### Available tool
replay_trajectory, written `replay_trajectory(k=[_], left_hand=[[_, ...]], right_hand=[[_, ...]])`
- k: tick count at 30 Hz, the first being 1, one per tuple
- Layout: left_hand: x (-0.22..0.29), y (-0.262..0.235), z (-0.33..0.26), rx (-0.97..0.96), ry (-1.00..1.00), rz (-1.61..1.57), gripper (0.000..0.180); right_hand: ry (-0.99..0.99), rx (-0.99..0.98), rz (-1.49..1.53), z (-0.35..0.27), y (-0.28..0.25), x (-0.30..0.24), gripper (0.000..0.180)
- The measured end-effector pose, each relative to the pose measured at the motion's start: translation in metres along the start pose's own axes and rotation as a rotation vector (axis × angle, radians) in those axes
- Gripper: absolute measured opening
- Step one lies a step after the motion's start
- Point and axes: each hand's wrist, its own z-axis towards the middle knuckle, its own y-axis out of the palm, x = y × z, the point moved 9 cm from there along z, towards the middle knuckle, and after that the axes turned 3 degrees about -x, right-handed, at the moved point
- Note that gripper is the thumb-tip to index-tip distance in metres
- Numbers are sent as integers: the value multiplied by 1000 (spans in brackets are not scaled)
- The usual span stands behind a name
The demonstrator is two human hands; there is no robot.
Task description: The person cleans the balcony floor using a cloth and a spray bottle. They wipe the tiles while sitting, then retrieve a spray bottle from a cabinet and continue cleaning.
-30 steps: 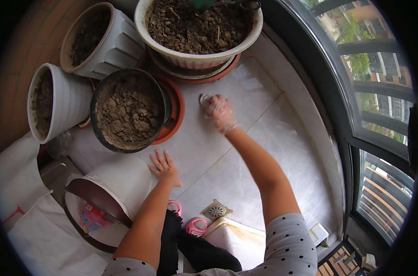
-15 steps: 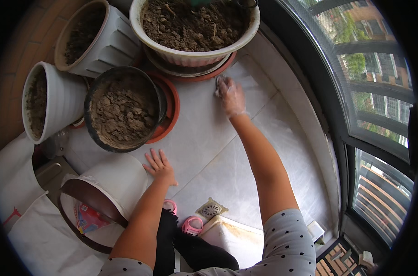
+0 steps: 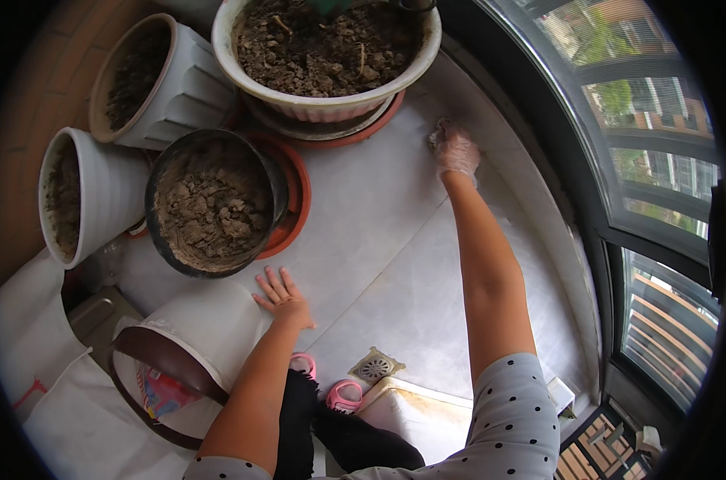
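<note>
My right hand (image 3: 460,152), in a clear plastic glove, reaches far out over the pale floor tiles (image 3: 363,216). Its fingers are closed on a crumpled grey cloth (image 3: 437,133), pressed to the floor near the wall's base. My left hand (image 3: 285,298) is bare and lies flat on the tiles with its fingers spread. Just beyond the left hand, a black pot of dry soil (image 3: 217,208) rests tilted on an orange saucer (image 3: 297,210). A large white pot of soil (image 3: 331,56) stands on stacked saucers, left of the gloved hand.
Two white pots (image 3: 107,188) (image 3: 179,88) lean at the left. A white bin with a brown rim (image 3: 211,320) lies on its side beside my left forearm. Near my pink sandals (image 3: 345,395) is a floor drain (image 3: 376,367). A curved ledge and dark-framed windows (image 3: 603,192) border the right.
My right hand has slid to the right with the cloth, away from the large pot's saucer toward the wall. My left hand stays planted on the tiles. The whole view has shifted slightly.
</note>
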Motion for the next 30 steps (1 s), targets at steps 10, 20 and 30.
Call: replay_trajectory(k=[10,20,30], left_hand=[[10,-2,-1,-16,18,57,147],[5,-1,-1,-60,-50,110,147],[9,0,-2,-69,-58,136,147]], right_hand=[[19,-66,121,38,53,-23,18],[-66,-141,-147,51,56,-44,21],[339,-294,29,-1,38,98,19]])
